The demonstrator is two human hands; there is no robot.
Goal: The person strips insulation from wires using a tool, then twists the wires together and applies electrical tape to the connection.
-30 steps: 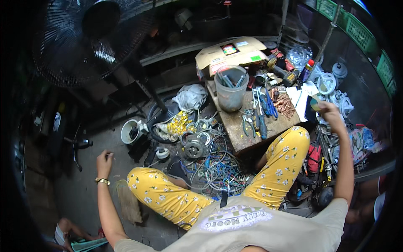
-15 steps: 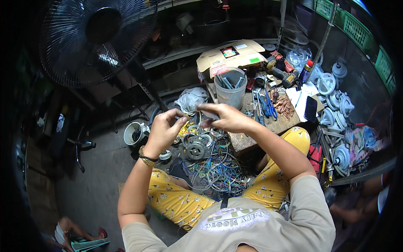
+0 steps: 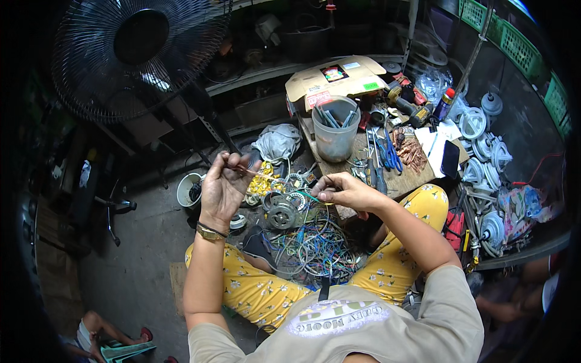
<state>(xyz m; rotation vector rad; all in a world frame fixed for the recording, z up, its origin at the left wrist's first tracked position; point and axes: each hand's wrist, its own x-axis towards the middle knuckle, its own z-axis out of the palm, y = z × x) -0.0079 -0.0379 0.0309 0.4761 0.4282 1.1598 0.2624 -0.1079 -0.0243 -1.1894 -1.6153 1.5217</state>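
My left hand (image 3: pixel 223 190), palm turned up and fingers curled, pinches the end of a thin copper-coloured wire (image 3: pixel 265 176). Its fingertips are partly smeared by motion. To the right, my right hand (image 3: pixel 346 191) is closed on a thin green wire (image 3: pixel 307 195), whose end sticks out on its left side. Whether the two wires are one piece I cannot make out. Below both hands, a tangled heap of coloured wires (image 3: pixel 318 251) lies on the floor between my knees. Round metal motor parts (image 3: pixel 282 215) sit at its far left edge, near yellow scraps (image 3: pixel 260 181).
A wooden bench (image 3: pixel 396 181) at right bears a plastic bucket (image 3: pixel 334 142), blue-handled pliers (image 3: pixel 390 156), bundled copper wire (image 3: pixel 413 154), a drill (image 3: pixel 417 111) and a phone (image 3: pixel 449 158). A large fan (image 3: pixel 142 42) stands far left. A white pail (image 3: pixel 189 189) is on the floor.
My hands have moved apart. The left has turned palm up and drawn back; the right has come down and nearer, and a green wire now shows in it.
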